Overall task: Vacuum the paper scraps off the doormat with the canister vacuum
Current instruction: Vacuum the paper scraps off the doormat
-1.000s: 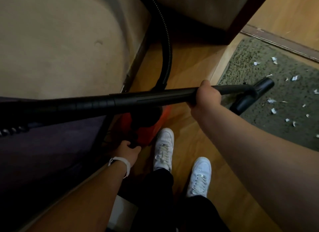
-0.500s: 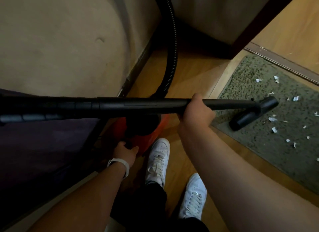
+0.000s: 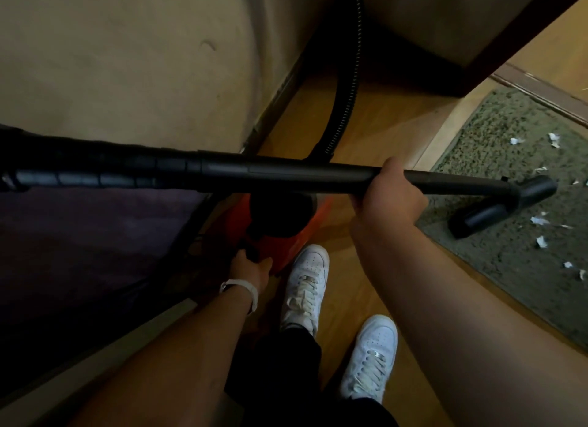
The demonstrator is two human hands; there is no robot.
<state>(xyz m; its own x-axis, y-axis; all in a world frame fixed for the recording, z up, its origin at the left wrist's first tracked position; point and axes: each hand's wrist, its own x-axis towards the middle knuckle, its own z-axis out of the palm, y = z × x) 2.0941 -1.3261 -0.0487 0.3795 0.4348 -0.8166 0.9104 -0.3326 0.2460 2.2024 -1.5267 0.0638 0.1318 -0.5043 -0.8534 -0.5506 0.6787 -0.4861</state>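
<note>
A grey-green doormat lies at the right, strewn with several white paper scraps. My right hand is shut on the black vacuum wand, which runs across the view. Its black nozzle rests at the mat's left part, just short of the scraps. The red canister vacuum sits on the floor by my left shoe. My left hand, with a white wristband, grips a black part at the canister's near side. A ribbed black hose rises from the canister.
A beige wall with a dark skirting stands at the left, and a dark purple surface lies below the wand. A dark door frame and a threshold strip border the mat. My white shoes stand on the wooden floor.
The wand and nozzle have sunk lower in view and the nozzle now lies on the mat's left part. My right hand slid with it. My left hand stays at the canister.
</note>
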